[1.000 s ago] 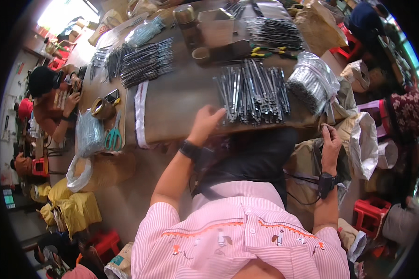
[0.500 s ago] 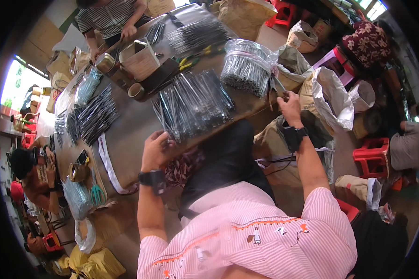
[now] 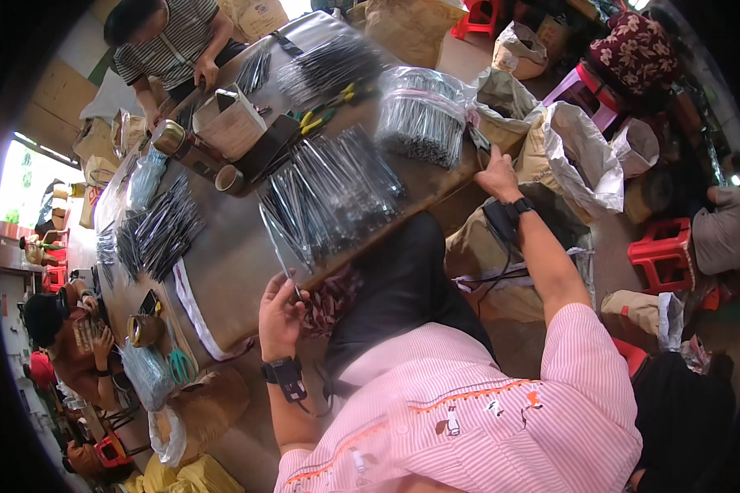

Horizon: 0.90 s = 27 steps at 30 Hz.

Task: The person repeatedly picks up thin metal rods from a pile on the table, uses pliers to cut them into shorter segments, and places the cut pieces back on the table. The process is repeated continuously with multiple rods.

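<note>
My left hand point(image 3: 281, 314) is at the near edge of the brown table point(image 3: 230, 271), its fingers pinched on a thin dark metal piece drawn from the pile of long metal pieces point(image 3: 329, 197) on a clear plastic sheet. My right hand point(image 3: 497, 174) rests at the table's right edge beside a clear bag of metal pieces point(image 3: 423, 115), touching a brown sack point(image 3: 501, 90); whether it holds anything is hidden. Both wrists carry black bands.
More piles of metal pieces point(image 3: 156, 230) lie on the table, with a cardboard box point(image 3: 230, 123), cups and yellow-handled pliers point(image 3: 325, 115). A person in a striped shirt point(image 3: 173, 41) works at the far end. Open sacks point(image 3: 575, 156) and red stools point(image 3: 662, 255) stand to the right.
The view has swung so the table sits further left and tilted. My left hand has drawn back from the pile to the table's edge with a thin piece. My right hand stays at the right edge.
</note>
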Each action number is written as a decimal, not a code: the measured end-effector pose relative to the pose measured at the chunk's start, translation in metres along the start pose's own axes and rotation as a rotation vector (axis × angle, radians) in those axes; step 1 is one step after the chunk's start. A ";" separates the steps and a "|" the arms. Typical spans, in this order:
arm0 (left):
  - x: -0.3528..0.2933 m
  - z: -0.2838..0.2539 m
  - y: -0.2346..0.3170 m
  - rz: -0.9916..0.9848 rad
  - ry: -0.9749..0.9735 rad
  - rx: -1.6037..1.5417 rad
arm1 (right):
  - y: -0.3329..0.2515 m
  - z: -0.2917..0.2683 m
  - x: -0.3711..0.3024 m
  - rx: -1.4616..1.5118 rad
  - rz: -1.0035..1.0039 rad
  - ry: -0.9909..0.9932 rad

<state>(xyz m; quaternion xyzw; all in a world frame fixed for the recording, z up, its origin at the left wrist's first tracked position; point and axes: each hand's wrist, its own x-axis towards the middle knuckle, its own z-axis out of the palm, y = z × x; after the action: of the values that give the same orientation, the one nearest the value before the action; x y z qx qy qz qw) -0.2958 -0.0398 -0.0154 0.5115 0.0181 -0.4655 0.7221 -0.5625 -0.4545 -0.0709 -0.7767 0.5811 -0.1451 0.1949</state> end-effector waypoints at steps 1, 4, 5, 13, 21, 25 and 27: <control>-0.002 0.001 0.000 0.014 0.005 -0.008 | 0.004 -0.002 0.000 0.099 0.005 0.000; -0.006 0.000 -0.001 0.028 0.024 -0.016 | 0.017 -0.003 -0.012 0.653 0.043 -0.019; -0.006 -0.001 -0.001 0.035 0.028 -0.017 | 0.023 -0.008 -0.015 0.863 0.154 -0.170; -0.005 0.002 -0.010 -0.028 0.007 0.005 | 0.037 -0.009 -0.035 1.793 0.556 -0.514; -0.008 0.010 -0.011 -0.037 0.003 0.018 | 0.030 0.003 -0.035 1.898 0.511 -0.556; -0.009 0.008 -0.012 -0.046 0.010 0.004 | 0.030 0.007 -0.035 1.909 0.539 -0.528; -0.009 0.007 -0.012 -0.051 0.015 0.003 | 0.029 0.008 -0.035 1.937 0.534 -0.558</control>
<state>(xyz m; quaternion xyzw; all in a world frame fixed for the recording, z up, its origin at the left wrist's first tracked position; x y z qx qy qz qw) -0.3122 -0.0398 -0.0170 0.5155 0.0360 -0.4799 0.7090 -0.5939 -0.4269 -0.0915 -0.1398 0.3033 -0.3168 0.8877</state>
